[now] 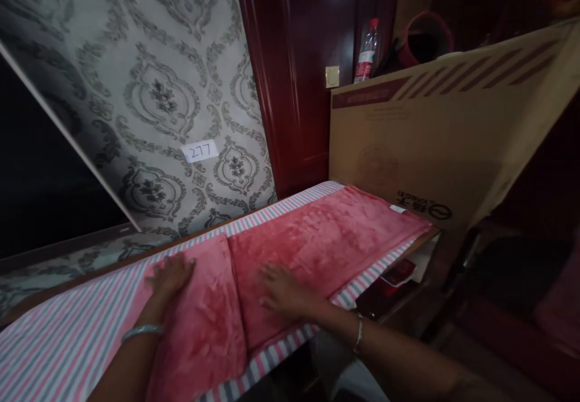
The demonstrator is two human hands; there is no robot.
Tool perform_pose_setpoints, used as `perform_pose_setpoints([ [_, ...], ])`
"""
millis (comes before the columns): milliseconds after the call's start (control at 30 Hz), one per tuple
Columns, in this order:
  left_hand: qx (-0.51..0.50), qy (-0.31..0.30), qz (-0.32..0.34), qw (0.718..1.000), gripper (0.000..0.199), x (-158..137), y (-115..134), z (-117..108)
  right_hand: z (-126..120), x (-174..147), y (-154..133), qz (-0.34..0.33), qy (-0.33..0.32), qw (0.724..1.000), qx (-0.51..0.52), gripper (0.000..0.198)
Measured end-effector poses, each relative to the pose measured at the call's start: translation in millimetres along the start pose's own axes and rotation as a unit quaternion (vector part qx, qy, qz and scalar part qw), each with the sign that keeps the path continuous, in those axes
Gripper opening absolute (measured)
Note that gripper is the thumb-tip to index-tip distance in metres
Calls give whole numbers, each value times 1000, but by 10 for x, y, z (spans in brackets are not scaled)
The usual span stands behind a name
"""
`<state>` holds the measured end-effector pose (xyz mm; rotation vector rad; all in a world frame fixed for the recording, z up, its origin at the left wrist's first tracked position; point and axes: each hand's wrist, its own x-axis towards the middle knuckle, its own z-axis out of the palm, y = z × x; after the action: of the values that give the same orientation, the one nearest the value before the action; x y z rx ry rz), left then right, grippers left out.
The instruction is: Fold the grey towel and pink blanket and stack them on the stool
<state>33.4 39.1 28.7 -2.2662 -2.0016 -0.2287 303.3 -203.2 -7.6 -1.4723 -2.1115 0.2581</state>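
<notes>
Patterned grey wallpaper (158, 87) with a small label reading 277 (200, 151) backs a narrow table covered by a pink, grey and white striped cloth (58, 341). At the far end a big cardboard box (435, 142) leans upright, with a plastic bottle (366, 51) standing behind its top edge and a dark red wooden door frame (290, 69) beside it.

A pink fleece towel (326, 239) lies lengthwise along the table, its left part folded over so a raised edge runs across it between the two hands. The left hand (170, 275) rests flat, fingers spread and loose, on the folded-over flap near the far side of the towel. The right hand (283, 290) also lies open, palm down, on the single layer just right of the fold edge, near the front rim of the table. Neither hand grasps anything; both press on the fabric. Each wrist carries a bangle.

Judging from this, the step in hand looks like smoothing a first fold. A further fold would call for taking hold of the free right end, which lies well apart from both hands, near the box.
</notes>
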Motion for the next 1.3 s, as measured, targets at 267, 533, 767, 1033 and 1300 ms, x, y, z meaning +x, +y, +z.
perform_pose_setpoints([
  [267, 12, -44, 193, 980, 61, -462, 1366, 3, -711, -600, 1498, 230, 183, 952, -89, 54],
  [533, 32, -20, 210, 977, 60, -546, 1439, 336, -1605, -1334, 2305, 456, 302, 824, -145, 55],
  [767, 4, -23, 182, 983, 60, -417, 1420, 473, -1791, -1651, 2506, 619, 349, 685, -163, 49],
  [1033, 40, -7, 177, 983, 57, -446, 1437, 455, -1904, -1756, 2594, 661, 322, 658, -160, 39],
  [1300, 95, -24, 204, 974, 56, -599, 1476, 236, -1981, -1798, 2692, 677, 335, 648, -97, 45],
])
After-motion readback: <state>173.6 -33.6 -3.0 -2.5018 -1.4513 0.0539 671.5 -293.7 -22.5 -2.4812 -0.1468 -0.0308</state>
